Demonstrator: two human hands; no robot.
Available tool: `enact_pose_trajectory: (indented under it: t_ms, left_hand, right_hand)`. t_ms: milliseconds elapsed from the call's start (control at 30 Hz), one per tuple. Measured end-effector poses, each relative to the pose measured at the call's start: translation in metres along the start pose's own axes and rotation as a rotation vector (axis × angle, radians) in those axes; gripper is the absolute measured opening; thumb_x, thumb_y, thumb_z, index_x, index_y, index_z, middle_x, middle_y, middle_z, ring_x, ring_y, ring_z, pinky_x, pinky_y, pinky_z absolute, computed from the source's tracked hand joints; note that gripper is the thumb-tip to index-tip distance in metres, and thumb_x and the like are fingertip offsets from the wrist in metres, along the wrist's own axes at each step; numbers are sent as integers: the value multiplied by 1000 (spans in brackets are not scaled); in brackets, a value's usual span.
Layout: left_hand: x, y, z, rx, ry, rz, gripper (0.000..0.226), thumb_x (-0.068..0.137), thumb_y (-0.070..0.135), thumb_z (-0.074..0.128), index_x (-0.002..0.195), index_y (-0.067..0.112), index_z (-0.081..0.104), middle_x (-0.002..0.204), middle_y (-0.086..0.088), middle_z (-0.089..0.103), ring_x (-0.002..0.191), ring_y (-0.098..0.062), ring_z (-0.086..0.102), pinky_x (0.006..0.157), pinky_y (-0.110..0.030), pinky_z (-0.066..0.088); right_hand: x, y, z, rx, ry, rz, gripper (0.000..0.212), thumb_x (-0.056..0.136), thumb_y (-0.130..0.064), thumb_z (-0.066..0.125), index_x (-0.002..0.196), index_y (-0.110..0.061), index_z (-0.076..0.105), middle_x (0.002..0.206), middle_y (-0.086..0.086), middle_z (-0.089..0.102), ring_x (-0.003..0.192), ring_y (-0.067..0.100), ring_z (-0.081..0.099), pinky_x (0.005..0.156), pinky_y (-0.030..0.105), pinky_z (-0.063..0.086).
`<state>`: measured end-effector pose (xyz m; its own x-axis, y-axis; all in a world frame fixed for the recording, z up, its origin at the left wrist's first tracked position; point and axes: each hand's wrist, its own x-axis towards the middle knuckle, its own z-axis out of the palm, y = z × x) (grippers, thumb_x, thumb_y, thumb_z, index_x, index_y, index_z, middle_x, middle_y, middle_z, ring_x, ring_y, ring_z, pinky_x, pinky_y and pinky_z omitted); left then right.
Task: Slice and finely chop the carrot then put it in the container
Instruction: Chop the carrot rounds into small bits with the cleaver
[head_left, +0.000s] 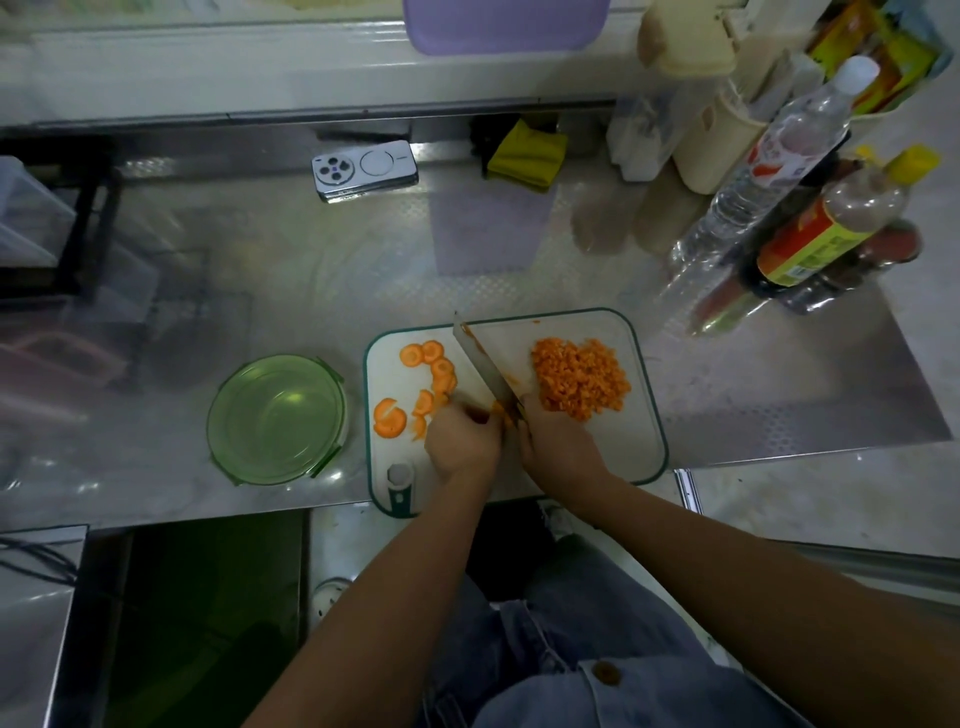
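Steel worktop (779, 395), white board (641, 441): chopping in hand. Your right hand (558, 441) has its fingers curled round the knife (483, 364); your left hand (462, 441) pinches carrot slices (441, 371) at the blade. Next: mince the rest, join the chopped pile (579, 379), then fill the container (228, 387).

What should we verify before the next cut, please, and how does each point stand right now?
1. Right hand grips the knife firmly: ok.
2. Left hand fingertips clear of the blade: cannot tell, blurred.
3. Chopped pile kept out of the blade's way, on the right of the cutting board: ok.
4. All carrot slices chopped: not ok, several whole rounds lie left of the blade.
5. Container open and beside the board: ok, nothing in it yet.
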<state>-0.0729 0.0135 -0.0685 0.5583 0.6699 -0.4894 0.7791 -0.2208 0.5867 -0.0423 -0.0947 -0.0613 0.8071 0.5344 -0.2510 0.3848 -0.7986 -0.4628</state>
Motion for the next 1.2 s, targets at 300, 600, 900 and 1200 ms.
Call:
enact_pose_trajectory:
  t_ms: [300,600,900,1200]
  left_hand:
    - [-1,4,0,-18,-18,-103,31,80,41,70,80,10,75,85,-12,72,82,-30,67,62,-28,41]
    - [4,5,-2,-44,-35,-127,37,77,41,74,91,7,69,97,-14,70,96,-32,65,75,-34,49]
    - [6,3,-2,-13,-35,-123,37,77,41,72,87,6,72,88,-14,70,86,-31,66,63,-29,42]
    - [8,0,0,16,-42,-101,30,78,36,70,75,7,74,78,-14,71,76,-30,67,58,-29,42]
  right_hand:
    - [0,2,-2,17,13,-7,26,97,-18,42,120,-8,48,88,19,65,78,38,61,59,35,35]
    - [-6,4,-13,79,95,-53,20,97,-19,45,110,-7,53,75,16,61,62,32,55,52,36,35]
    - [-10,11,-6,53,41,-50,30,96,-19,45,123,-7,51,84,19,64,72,38,59,58,40,41]
    - [-1,8,-3,24,10,-42,26,96,-19,44,120,-9,50,84,19,63,72,37,59,55,35,35]
